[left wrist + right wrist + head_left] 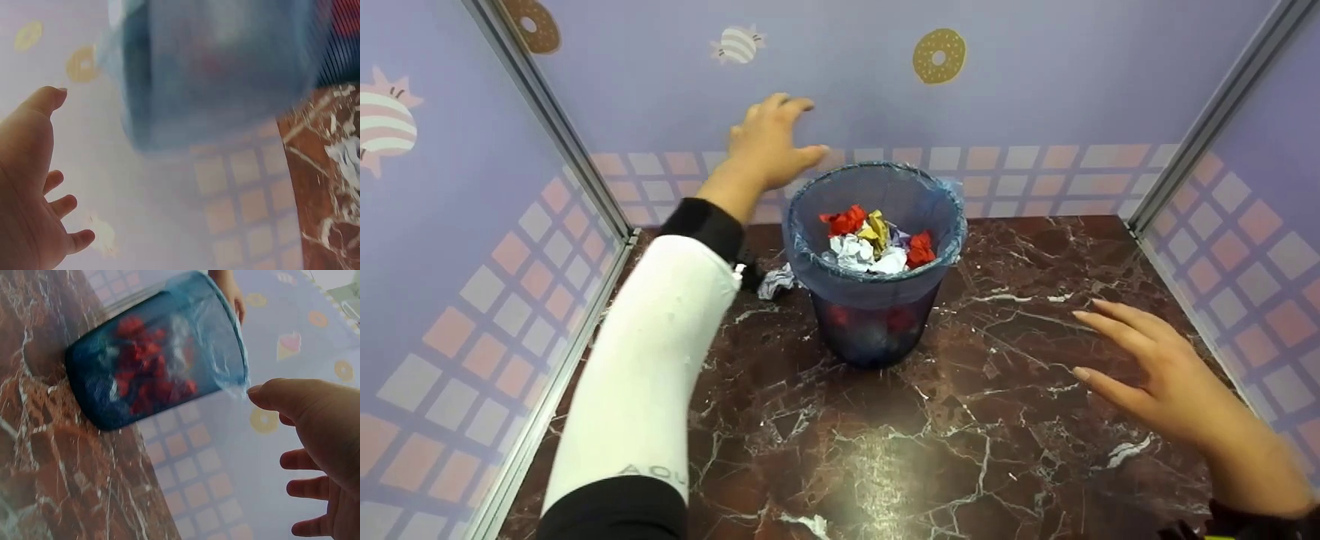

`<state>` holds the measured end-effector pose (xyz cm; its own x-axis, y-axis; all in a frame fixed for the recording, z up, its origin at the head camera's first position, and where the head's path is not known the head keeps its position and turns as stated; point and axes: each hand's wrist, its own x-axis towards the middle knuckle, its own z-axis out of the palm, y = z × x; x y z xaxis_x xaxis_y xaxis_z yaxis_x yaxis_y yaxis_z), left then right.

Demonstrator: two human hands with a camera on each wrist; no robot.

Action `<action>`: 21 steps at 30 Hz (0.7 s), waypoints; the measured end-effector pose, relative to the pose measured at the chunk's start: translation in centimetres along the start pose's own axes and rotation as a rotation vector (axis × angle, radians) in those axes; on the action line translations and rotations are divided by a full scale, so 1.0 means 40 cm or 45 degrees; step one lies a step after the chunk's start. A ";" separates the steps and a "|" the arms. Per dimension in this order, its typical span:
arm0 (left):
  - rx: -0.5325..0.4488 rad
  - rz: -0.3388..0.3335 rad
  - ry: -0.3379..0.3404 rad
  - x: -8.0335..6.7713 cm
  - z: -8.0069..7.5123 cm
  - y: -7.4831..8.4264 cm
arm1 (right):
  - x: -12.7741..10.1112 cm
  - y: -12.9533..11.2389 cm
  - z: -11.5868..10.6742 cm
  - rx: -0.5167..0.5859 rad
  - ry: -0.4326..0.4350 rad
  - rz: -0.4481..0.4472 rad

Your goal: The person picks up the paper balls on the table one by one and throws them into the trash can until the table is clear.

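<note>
A dark mesh wastebasket stands upright on the floor, lined with a blue plastic bag folded over its rim. Inside lie crumpled paper balls: red, yellow, white and purple. My left hand hovers in the air just left of the rim and higher than it, fingers loosely bent, holding nothing. Well to the right of the basket is my right hand, fingers spread and bare. In the right wrist view, more red paper shows through the basket's side.
A crumpled white paper piece lies on the dark red marbled surface, left of the basket and partly behind my left forearm. Purple patterned walls close in the back and both sides, with metal corner posts.
</note>
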<state>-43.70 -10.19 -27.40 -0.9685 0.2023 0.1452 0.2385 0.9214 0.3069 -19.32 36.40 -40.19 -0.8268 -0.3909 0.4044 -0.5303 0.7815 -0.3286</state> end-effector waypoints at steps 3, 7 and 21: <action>-0.061 -0.052 0.025 -0.016 -0.004 -0.065 | 0.032 -0.024 0.003 -0.009 -0.019 -0.041; -0.091 -0.093 0.051 -0.041 0.018 -0.152 | 0.072 -0.061 0.019 -0.035 -0.082 -0.077; -0.116 -0.189 -0.060 -0.095 0.282 -0.331 | 0.123 -0.170 0.158 -0.059 -0.306 -0.245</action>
<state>-43.98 -19.40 -42.64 -0.9954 0.0835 0.0480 0.0958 0.9090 0.4057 -20.96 26.08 -41.35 -0.7354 -0.6336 0.2403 -0.6771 0.7009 -0.2242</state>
